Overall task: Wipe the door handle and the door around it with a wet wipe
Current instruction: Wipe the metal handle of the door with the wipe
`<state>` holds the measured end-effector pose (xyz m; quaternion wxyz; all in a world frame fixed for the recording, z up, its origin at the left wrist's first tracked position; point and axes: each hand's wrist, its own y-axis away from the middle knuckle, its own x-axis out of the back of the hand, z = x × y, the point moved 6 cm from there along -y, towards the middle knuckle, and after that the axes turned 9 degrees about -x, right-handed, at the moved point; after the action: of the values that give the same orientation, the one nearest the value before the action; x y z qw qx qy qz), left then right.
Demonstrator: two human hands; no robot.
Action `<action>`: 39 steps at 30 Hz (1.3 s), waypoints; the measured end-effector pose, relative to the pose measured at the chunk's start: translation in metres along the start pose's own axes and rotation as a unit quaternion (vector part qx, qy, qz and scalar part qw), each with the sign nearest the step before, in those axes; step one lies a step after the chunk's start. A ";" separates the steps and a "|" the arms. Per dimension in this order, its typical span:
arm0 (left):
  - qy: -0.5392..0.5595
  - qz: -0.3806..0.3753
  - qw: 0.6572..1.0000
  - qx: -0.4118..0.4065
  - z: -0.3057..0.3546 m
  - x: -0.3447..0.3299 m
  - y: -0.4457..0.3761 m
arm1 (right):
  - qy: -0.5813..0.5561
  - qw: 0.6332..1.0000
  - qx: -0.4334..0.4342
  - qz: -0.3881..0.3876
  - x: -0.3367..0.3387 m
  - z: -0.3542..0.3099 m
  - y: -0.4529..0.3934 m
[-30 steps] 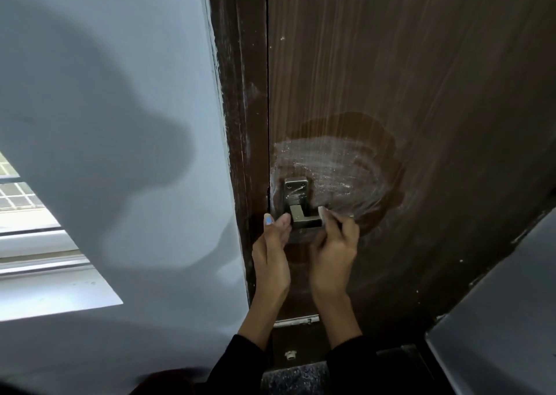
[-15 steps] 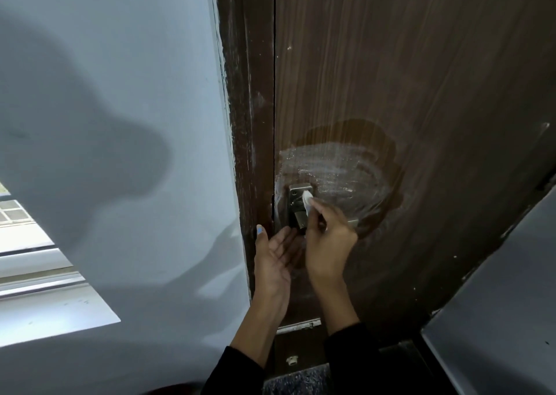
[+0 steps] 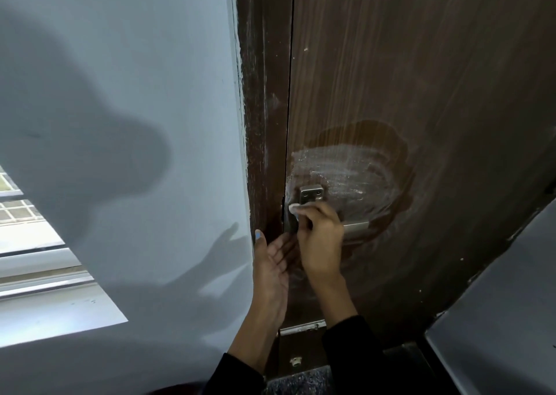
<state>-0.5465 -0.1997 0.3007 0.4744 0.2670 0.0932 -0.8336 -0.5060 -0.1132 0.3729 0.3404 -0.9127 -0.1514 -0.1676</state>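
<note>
A dark brown wooden door (image 3: 421, 79) carries a silver lever handle (image 3: 356, 227) on a square silver plate (image 3: 312, 194). A wet, whitish smeared patch (image 3: 349, 172) spreads over the door above and right of the plate. My right hand (image 3: 320, 238) pinches a small white wet wipe (image 3: 294, 207) and presses it against the door's left edge, just below the plate; the hand hides the handle's neck. My left hand (image 3: 270, 262) hovers palm-up, fingers apart, below and left of it, by the door frame (image 3: 261, 124).
A pale blue-grey wall (image 3: 120, 109) fills the left side, with a window (image 3: 27, 229) and its sill at the lower left. A grey panel (image 3: 496, 319) juts in at the lower right. A small metal latch (image 3: 302, 328) sits low on the frame.
My left hand has let go of the handle and dropped, opening palm-up. My right hand has brought the wipe up from the lever, across the plate, to the door's edge.
</note>
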 end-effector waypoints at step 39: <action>-0.037 -0.004 0.999 -0.019 0.000 -0.007 -0.018 | 0.117 0.990 0.066 0.035 0.004 -0.009 -0.022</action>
<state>-0.5590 -0.1850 0.3030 0.4792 0.2268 0.0929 -0.8428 -0.5130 -0.1028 0.3931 0.4208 -0.8673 -0.0888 -0.2508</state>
